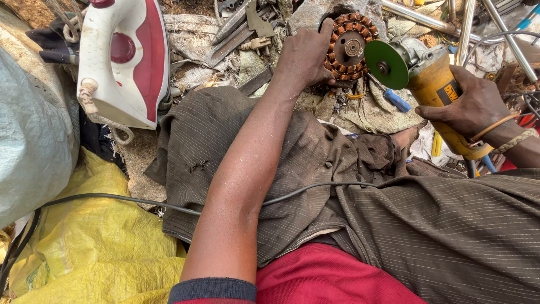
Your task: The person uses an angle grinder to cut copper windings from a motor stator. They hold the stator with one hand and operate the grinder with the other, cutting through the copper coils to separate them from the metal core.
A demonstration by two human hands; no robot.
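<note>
My left hand (pixel 304 56) grips the left side of a round motor stator with copper windings (pixel 350 46), pressing it against a grey stone (pixel 315 11). In my right hand (pixel 469 107) is a yellow angle grinder (pixel 436 93), held by its body. The grinder's green disc (pixel 386 64) sits right beside the stator's right edge, close to touching it. The grinder's black cable (pixel 169 205) runs across my lap over brown striped trousers (pixel 450 236).
A white and red clothes iron (pixel 125 62) stands upright at the upper left. Scrap metal strips (pixel 236 28) and steel tubes (pixel 467 22) lie behind the stator. A blue-handled screwdriver (pixel 396 101) rests below the disc. A yellow sack (pixel 95 242) and a grey sack (pixel 28 135) fill the left.
</note>
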